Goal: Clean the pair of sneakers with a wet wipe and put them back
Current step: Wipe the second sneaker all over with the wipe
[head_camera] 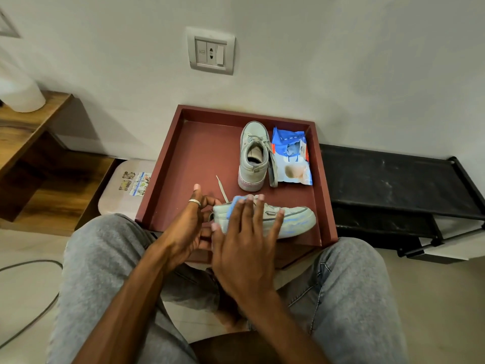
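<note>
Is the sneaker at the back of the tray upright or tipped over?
Upright: that sneaker sits sole-down on the tray, opening facing up.

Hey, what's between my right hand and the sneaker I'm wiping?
A blue wipe, pressed flat under the right hand against the sneaker. In the head view only its edge shows past the fingers.

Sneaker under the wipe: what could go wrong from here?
The right hand presses the wet wipe with flat fingers, no grip, so it could slip off the near sneaker. That sneaker lies at the front of the tray; a hard push might shove it out, though the left hand holds its heel. The wipes packet looks open and may dry out.
</note>
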Motion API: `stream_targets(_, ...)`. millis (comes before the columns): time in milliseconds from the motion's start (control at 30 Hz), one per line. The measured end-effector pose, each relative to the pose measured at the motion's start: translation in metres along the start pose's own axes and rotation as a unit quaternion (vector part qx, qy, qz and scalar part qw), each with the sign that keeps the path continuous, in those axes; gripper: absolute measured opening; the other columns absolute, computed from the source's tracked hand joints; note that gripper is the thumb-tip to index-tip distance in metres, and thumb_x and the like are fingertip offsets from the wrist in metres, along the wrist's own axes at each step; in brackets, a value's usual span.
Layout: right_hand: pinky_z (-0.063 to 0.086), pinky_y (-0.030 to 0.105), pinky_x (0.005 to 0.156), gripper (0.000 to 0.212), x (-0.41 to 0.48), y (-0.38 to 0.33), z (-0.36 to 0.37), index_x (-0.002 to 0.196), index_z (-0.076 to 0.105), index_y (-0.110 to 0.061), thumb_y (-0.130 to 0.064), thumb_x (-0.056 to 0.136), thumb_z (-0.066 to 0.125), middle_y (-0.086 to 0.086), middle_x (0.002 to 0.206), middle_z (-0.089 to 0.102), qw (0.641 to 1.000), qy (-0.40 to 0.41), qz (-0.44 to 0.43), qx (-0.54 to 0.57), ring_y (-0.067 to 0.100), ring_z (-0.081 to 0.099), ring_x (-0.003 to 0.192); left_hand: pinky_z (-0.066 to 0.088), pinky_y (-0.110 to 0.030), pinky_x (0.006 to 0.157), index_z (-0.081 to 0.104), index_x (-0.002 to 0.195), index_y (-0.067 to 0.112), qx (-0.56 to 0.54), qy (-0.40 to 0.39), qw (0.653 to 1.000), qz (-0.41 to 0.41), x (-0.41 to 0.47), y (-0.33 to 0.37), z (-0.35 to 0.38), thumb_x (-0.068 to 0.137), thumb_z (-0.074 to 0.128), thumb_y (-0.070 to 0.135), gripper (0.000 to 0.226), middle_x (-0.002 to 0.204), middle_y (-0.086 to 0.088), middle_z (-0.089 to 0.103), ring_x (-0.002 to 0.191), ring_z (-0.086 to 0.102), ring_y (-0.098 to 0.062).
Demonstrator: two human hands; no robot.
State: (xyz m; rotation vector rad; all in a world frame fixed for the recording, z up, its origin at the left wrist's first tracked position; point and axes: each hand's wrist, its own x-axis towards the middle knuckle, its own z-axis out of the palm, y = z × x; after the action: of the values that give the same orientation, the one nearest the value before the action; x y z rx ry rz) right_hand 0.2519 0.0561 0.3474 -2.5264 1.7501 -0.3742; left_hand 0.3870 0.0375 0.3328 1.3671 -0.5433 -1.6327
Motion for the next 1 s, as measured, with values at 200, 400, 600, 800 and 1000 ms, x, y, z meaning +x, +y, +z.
stream_targets(200,0.004,0.070,0.113,0.066,-0.009,-0.005,-0.001,0.146,0.039,0.001,-0.046,0.102,0.027,0.019,0.154,0.035,0.999,-0.011,-0.037,-0.021,0.032,0.014,0.151,0.055,-0.034,0.064,0.057,0.099,0.018,-0.002,0.003,1.000,0.016,0.000,-0.002,-0.002,0.088,0.026,0.078,0.068,0.088,-0.006,0.072,0.071,0.062,-0.023)
stream_targets(400,0.000,0.069,0.113,0.070,0.003,0.017,-0.004,0.149,0.036,-0.003,-0.051,0.102,0.015,0.015,0.156,0.034,0.999,-0.023,0.021,-0.013,0.029,0.009,0.152,0.059,-0.048,0.075,0.056,0.094,0.019,0.000,0.001,1.000,-0.003,-0.001,-0.006,-0.002,0.087,0.022,0.079,0.070,0.087,-0.006,0.073,0.078,0.069,-0.024)
stream_targets(600,0.005,0.072,0.112,0.071,-0.020,-0.005,0.001,0.146,0.038,0.002,-0.050,0.100,0.031,0.021,0.154,0.033,0.999,-0.029,-0.044,0.000,0.031,0.017,0.150,0.051,-0.032,0.060,0.060,0.088,0.017,0.006,0.014,1.000,0.020,0.001,-0.009,-0.007,0.091,0.023,0.077,0.071,0.085,-0.006,0.070,0.070,0.063,-0.018)
stream_targets(800,-0.002,0.072,0.111,0.072,0.008,0.020,-0.004,0.150,0.035,-0.005,-0.053,0.101,0.013,0.010,0.157,0.035,0.999,-0.030,0.029,-0.003,0.027,0.005,0.152,0.059,-0.046,0.076,0.056,0.094,0.019,0.012,-0.005,1.000,0.006,-0.003,-0.005,-0.002,0.087,0.023,0.079,0.069,0.091,-0.006,0.074,0.081,0.068,-0.026)
stream_targets(1000,0.003,0.073,0.110,0.072,-0.022,-0.013,0.000,0.151,0.030,-0.003,-0.054,0.101,0.026,0.015,0.159,0.026,0.998,-0.027,-0.061,0.023,0.026,0.007,0.152,0.045,-0.036,0.069,0.065,0.087,0.021,0.018,-0.001,0.999,0.034,-0.005,-0.005,-0.008,0.087,0.028,0.081,0.071,0.092,-0.014,0.062,0.079,0.054,-0.026)
